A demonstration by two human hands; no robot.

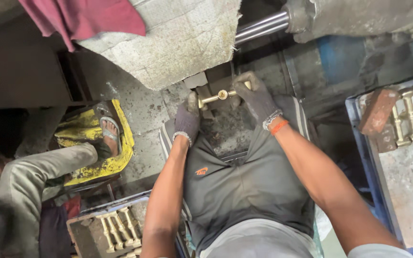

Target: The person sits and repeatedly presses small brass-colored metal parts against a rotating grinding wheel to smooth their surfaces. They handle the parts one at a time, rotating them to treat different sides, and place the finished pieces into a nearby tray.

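Head view: both gloved hands held one brass fitting (220,95) at the machine (216,76).
Left hand (187,119): fingers closed on its left end.
Right hand (256,98): fingers wrapped round its right end.
Progress: part seated — not yet released.
Look: yellow, T-shaped, rough-cast.
Castings: more lay in trays (87,229) either side.

Single view from my head, facing steeply down and close, over my lap to my gloved hands at upper centre.
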